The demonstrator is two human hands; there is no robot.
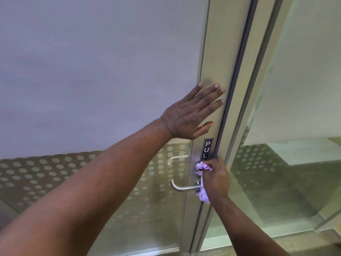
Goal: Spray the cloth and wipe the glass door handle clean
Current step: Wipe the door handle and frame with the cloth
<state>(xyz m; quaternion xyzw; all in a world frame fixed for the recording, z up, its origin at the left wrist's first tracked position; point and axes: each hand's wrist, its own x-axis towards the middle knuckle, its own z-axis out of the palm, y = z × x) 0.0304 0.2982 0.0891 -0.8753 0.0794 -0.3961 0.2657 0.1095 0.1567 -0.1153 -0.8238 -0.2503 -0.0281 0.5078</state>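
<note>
A silver lever handle (pixel 181 187) juts left from the metal frame (pixel 217 71) of a glass door. My right hand (pixel 216 179) is shut on a bunched lilac cloth (pixel 203 193) and presses it against the frame at the handle's base, just under a dark "PULL" sign (pixel 208 148). My left hand (pixel 191 113) lies flat with fingers spread on the frame and glass above the sign, holding nothing. No spray bottle is in view.
The door glass (pixel 92 71) is frosted above and dotted below. A second handle (pixel 175 159) shows through the glass on the far side. A dark seal (pixel 238 71) separates the door from a fixed glass panel (pixel 295 163) on the right.
</note>
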